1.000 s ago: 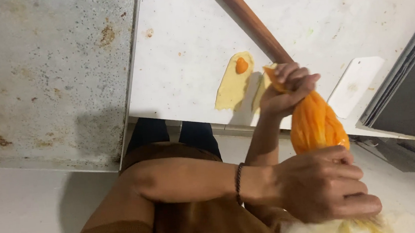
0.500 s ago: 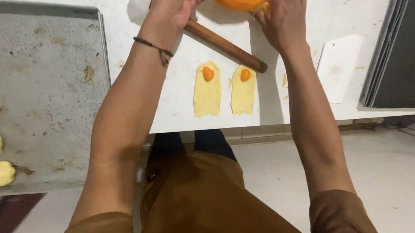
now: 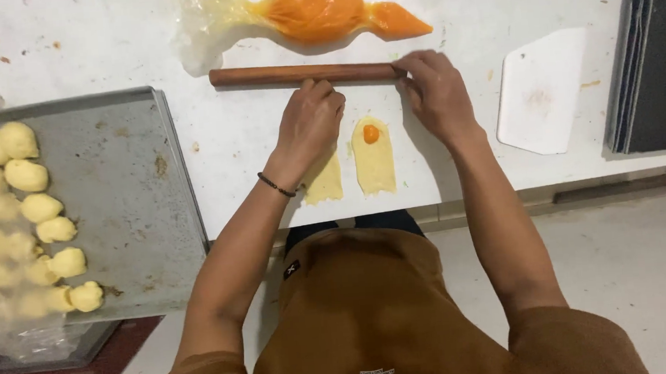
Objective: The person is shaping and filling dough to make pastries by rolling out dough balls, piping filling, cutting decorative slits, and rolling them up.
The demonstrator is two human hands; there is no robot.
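Set down since before, bag (image 3: 321, 12) lies beyond pin (image 3: 302, 73); right hand (image 3: 437, 94) grips pin's end, left hand (image 3: 309, 126) curls loosely on dough (image 3: 323, 181).

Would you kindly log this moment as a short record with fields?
Left hand: resting on one dough strip
Right hand: touching the end of the rolling pin
Second dough strip: flat, orange dab near its top
Piping bag: orange filling, lying beyond the pin
Scraper: white, to the right
Tray: dough balls along its left side
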